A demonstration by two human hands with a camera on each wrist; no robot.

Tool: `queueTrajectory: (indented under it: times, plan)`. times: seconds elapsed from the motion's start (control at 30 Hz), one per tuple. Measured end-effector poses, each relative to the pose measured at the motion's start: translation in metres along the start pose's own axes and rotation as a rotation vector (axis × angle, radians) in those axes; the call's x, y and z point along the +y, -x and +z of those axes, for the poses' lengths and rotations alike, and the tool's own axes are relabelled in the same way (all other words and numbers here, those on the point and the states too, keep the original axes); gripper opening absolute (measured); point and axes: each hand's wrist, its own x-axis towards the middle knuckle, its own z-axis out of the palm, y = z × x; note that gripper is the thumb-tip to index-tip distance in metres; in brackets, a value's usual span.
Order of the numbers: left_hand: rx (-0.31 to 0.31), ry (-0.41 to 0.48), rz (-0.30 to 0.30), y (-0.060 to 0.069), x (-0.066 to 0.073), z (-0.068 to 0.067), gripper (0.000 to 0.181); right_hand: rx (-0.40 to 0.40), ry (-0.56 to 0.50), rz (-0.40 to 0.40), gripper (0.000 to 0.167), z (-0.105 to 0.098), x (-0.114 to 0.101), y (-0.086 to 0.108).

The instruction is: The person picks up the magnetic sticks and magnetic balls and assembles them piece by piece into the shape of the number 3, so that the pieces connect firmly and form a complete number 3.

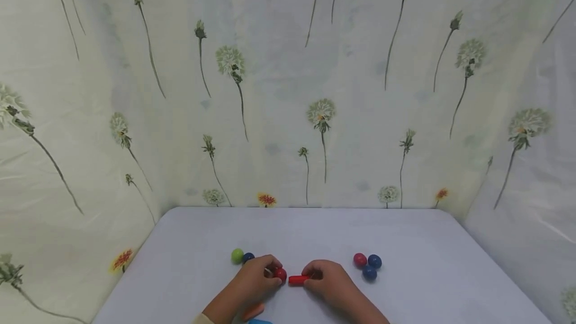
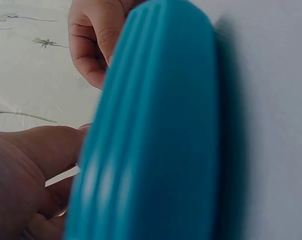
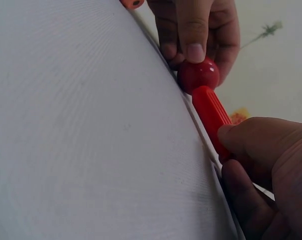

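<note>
Left of the red stick (image 1: 297,280) sits a green ball (image 1: 237,256), and nearer the stick the left hand (image 1: 257,278) pinches a red ball (image 1: 281,275) just beside its left end. The right hand (image 1: 332,282) grips the stick's right end; this looks like lining up, the next move calling for a straight, steady push together.

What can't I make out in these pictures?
Head: red stick, gripped end partly covered by right fingers.
Head: dark blue ball, partly behind the left hand.
Left wrist: blue piece, cut off by the bottom edge.
Right wrist: orange piece, cut off by the top edge.
</note>
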Motion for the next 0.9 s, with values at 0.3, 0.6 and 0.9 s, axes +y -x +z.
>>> queueTrajectory:
  times: [0.3,0.6,0.9]
  plan:
    - [-0.002,-0.010,0.042,-0.0017,0.0068,0.0007,0.026,0.007,0.032,-0.012,0.014,-0.0049,-0.0013,-0.0009]
    - [0.003,-0.001,0.048,0.0006,0.0034,0.0017,0.026,0.005,0.029,0.023,0.016,-0.0011,-0.0042,-0.0022]
    - [0.010,0.003,0.057,0.0041,-0.0003,0.0039,0.026,0.049,0.005,0.026,0.016,0.0031,-0.0049,-0.0005]
